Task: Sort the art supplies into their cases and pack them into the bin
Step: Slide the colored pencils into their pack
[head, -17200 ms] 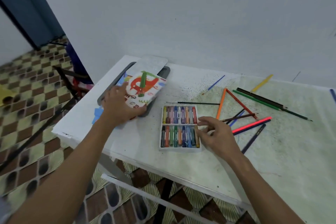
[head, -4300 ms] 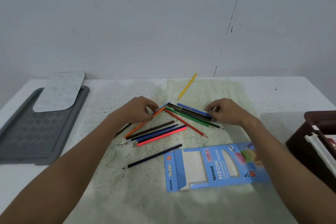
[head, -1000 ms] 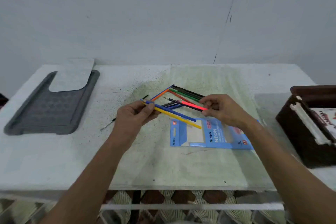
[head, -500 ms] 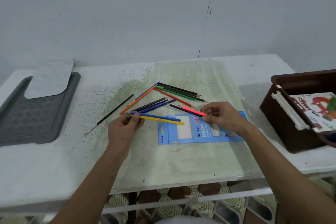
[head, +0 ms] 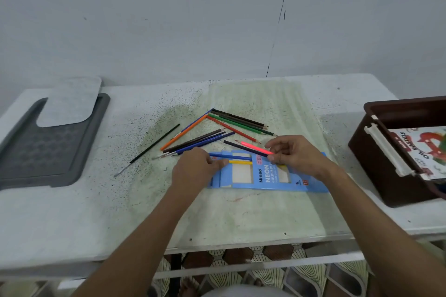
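My left hand [head: 196,168] pinches a blue pencil [head: 235,157] and a yellow pencil [head: 241,162] just above the flat blue Neon pencil box [head: 265,177]. A pink pencil [head: 255,147] and a dark pencil [head: 241,148] are gripped in my right hand [head: 295,153] over the same box. Several loose coloured pencils [head: 217,132] lie fanned on the table behind both hands. A thin paintbrush [head: 149,148] lies to their left. The brown bin [head: 376,152] at the right edge holds the oil pastels case [head: 424,149].
A grey tray [head: 36,149] with a clear palette [head: 70,101] on it sits at the table's left end. The white wall runs close behind the table. The table's front edge [head: 241,246] is near my arms, patterned floor below.
Both hands have come lower and closer together over the blue box, each still holding its pencils. The view has shifted right, showing more of the bin than a second ago.
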The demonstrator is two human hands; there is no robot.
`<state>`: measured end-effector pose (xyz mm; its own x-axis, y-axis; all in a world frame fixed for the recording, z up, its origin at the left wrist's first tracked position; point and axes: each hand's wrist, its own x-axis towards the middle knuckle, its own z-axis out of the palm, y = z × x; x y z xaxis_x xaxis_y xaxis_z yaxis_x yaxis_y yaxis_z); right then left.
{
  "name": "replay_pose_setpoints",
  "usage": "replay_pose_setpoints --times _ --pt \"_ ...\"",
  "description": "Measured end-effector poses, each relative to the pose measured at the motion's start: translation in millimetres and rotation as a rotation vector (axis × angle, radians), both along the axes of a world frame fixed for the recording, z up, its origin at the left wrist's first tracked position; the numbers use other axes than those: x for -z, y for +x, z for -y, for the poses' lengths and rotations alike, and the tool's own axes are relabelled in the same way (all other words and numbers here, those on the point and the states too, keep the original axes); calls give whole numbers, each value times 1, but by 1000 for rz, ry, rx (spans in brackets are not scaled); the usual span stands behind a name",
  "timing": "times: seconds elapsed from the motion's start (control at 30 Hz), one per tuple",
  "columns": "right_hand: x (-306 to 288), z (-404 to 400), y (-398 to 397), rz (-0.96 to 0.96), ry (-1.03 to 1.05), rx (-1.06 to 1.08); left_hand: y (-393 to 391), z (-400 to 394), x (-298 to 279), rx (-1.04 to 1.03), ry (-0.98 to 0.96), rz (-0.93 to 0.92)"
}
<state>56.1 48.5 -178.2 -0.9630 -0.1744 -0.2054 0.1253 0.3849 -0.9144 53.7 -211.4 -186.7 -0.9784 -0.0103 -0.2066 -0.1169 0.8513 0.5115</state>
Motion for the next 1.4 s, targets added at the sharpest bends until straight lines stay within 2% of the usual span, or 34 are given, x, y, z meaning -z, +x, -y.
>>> replay_pose_setpoints --times 0.07,0.13,0.27,0.4,0.5,0.57,0.67,0.73,0.93,1.03,1.2,1.3,1.4 --pt "-2 3 1 5 -16 -13 2 0 -4 25 -144 -67" --pt "-2 5 1 -1 4 -25 6 4 -5 40 -178 -125" --pt "-2 5 2 2 5 -13 -2 27 0 172 53 -208" --pt "-2 5 2 15 -4 -2 -17 30 6 249 6 -170" --pt "-3 5 2 20 -12 4 -19 28 6 245 66 -249" --pt "-4 5 3 20 -17 7 -24 29 5 313 37 -274" --pt "-3 4 3 21 -27 5 -32 27 1 452 -177 -215" --pt "-3 4 3 25 -34 8 -34 26 -3 493 -233 -206" --pt "-1 3 3 10 -59 21 -18 4 -5 521 -39 -200" --pt "0 -2 2 15 -80 36 -16 -1 -7 521 25 -122" --pt "1 -1 2 27 -110 52 -10 -3 -11 565 14 0" --pt "0 -1 3 25 -100 60 -5 -13 -11 629 -141 5" --pt "-1 -1 4 19 -96 72 2 -17 -13 697 -173 80"
